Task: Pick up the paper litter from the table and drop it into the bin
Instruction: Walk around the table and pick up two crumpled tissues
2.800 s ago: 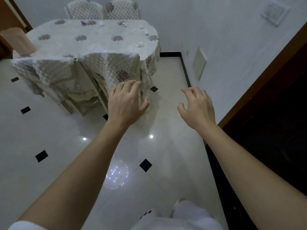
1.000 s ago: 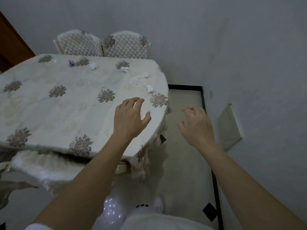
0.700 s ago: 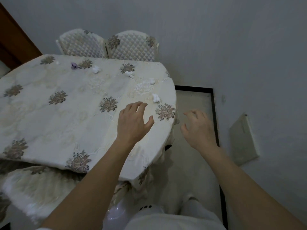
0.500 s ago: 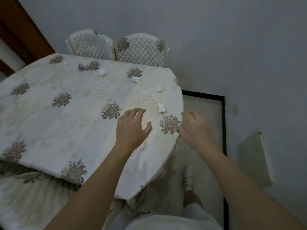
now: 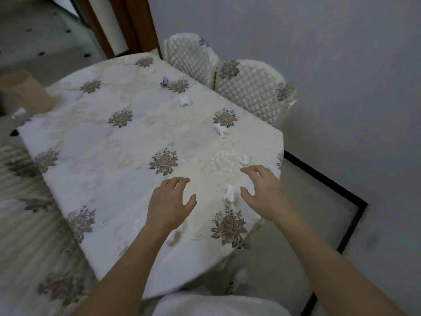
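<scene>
left hand point(image 5: 169, 201) and right hand point(image 5: 264, 192) have come forward over the bench point(image 5: 102, 144); the tan bin point(image 5: 25, 92) is cut off at the edge. both hands hover spread and empty, flanking a paper scrap point(image 5: 229, 193) on the bench.

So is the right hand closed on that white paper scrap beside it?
No, open: the right hand has its fingers spread and empty, and the paper scrap lies on the table beside its thumb.

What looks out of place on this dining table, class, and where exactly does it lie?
Crumpled paper scraps lie scattered on the tablecloth: the nearest white scrap between the left hand and right hand, a second white scrap just beyond, a purple scrap near the far end. Loose litter on a dressed table.
</scene>
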Motion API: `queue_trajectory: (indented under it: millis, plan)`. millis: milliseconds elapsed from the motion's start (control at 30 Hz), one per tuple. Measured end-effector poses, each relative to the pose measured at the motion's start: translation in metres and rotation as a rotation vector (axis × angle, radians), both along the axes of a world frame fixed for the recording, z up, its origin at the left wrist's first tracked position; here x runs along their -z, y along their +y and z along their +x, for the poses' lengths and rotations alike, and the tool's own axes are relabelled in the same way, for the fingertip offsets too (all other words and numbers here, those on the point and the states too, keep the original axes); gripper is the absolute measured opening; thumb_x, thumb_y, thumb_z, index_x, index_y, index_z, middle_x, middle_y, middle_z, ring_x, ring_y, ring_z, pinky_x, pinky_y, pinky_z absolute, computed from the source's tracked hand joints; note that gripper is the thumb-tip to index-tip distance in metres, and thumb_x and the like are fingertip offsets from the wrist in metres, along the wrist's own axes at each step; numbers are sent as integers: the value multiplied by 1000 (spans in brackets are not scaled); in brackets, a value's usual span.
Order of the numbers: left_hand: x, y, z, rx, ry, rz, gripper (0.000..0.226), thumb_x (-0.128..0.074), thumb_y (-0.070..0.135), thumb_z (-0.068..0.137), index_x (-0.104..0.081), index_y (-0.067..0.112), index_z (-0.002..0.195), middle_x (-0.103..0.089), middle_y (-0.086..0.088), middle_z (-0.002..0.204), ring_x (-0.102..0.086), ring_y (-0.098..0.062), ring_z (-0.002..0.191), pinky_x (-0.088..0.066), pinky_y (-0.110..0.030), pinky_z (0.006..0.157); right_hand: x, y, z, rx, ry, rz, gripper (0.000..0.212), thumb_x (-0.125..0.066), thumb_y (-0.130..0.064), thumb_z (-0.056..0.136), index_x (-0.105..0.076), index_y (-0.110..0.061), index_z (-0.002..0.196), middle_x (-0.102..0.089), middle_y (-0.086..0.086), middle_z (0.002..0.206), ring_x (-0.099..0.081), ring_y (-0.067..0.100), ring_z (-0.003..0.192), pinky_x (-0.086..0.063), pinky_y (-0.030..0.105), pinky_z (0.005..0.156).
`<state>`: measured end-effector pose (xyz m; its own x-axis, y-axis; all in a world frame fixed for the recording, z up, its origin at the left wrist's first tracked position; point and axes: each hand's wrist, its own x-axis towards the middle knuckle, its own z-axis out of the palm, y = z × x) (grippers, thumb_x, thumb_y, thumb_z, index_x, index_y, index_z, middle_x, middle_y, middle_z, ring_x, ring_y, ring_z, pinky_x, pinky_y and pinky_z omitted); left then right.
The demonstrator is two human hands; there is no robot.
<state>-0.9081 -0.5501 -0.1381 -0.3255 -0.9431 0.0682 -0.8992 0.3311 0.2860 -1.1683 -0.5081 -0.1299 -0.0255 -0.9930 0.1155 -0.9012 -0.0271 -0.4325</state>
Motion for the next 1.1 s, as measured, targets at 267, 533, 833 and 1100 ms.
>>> queue_trajectory:
  millis: [267,533,833,1100]
  plan:
    - [15,30,37,-304,111,96,42,-64,37,89,-60,21,127,-64,3,128,-54,-23,120,-45,-40,95,24,-42,-8,-265,-10,141,50,-59,-34,93,-48,-22,140,-51,0,129,-52,18,116,-51,34,84]
    - [52,75,59,-504,174,222,45,-66,39,89,-58,21,129,-61,3,128,-55,-22,115,-50,-37,91,64,-46,-19,-274,32,293,58,-64,-39,90,-46,-20,142,-48,4,137,-50,23,122,-50,40,92]
    - [95,79,55,-620,191,444,71,-63,58,83,-38,32,144,-43,4,141,-55,-21,116,-55,-38,81,97,-54,-5,-236,150,425,81,-73,-53,78,-41,-18,144,-52,10,135,-51,32,118,-48,43,92]
    - [109,74,46,-541,134,391,60,-64,48,88,-47,24,140,-53,-2,129,-59,-23,107,-53,-35,78,114,-56,1,-270,203,351,62,-72,-48,82,-56,-16,132,-62,10,117,-57,32,99,-50,43,80]
